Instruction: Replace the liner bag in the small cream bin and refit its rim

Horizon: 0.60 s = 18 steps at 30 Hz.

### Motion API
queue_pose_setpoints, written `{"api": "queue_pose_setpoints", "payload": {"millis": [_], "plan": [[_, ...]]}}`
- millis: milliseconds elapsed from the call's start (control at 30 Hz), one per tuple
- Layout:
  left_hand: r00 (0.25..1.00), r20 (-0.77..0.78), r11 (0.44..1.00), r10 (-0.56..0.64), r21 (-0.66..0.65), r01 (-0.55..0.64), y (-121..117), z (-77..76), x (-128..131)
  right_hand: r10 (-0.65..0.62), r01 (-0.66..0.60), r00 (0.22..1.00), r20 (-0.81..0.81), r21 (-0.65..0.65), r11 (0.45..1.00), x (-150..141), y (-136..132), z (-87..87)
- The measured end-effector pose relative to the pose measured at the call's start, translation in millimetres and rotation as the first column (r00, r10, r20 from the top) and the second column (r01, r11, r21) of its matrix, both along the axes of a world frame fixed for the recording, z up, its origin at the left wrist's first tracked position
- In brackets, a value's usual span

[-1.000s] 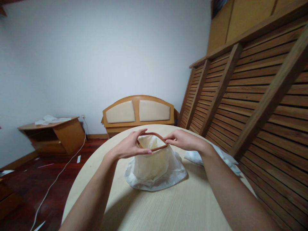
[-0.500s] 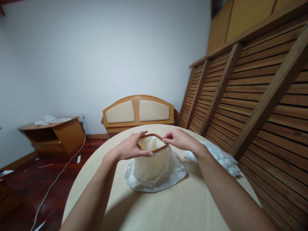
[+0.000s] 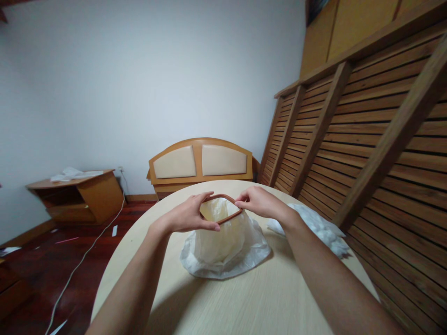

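Note:
A small container lined with a thin white plastic bag [image 3: 226, 246] stands on the round pale wooden table [image 3: 244, 302]. A brown ring [image 3: 223, 217] sits around the bag's top. My left hand [image 3: 186, 215] grips the ring's left side, thumb and fingers curved around it. My right hand [image 3: 260, 202] pinches the ring's right side. The bag's loose edge spreads over the table around the base.
More crumpled white plastic [image 3: 314, 228] lies on the table to the right, near a slatted wooden panel [image 3: 366, 139]. Beyond the table stands a padded headboard [image 3: 200, 163]. A low wooden cabinet [image 3: 77, 195] and a white cable [image 3: 84, 260] are on the dark floor to the left.
Both hands have drawn slightly closer together on the ring, and the right hand has shifted a little left. The bag and ring stay in place.

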<state>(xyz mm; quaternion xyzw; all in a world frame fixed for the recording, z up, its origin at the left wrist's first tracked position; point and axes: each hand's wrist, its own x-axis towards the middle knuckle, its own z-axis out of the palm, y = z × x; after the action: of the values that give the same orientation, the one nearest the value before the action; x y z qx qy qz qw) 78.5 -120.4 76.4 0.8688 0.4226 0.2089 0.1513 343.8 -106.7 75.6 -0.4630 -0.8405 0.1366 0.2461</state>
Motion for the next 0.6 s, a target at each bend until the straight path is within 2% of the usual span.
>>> {"api": "queue_pose_setpoints", "payload": {"millis": [300, 500, 600], "plan": [[0.999, -0.013, 0.994, 0.029, -0.102, -0.030, -5.7, 2.0, 1.3, -0.012, 0.012, 1.000, 0.008, 0.020, 1.000, -0.6, -1.4, 1.1], [0.999, -0.002, 0.997, -0.045, -0.068, 0.045, -7.6, 2.0, 0.8, -0.046, 0.044, 0.997, 0.056, 0.050, 0.998, -4.4, -3.1, 0.6], [1.000, -0.012, 0.998, -0.024, -0.065, 0.023, -7.9, 0.1, 0.5, -0.062, 0.057, 0.994, 0.086, 0.057, 0.997, -5.7, -3.0, -1.0]]}}
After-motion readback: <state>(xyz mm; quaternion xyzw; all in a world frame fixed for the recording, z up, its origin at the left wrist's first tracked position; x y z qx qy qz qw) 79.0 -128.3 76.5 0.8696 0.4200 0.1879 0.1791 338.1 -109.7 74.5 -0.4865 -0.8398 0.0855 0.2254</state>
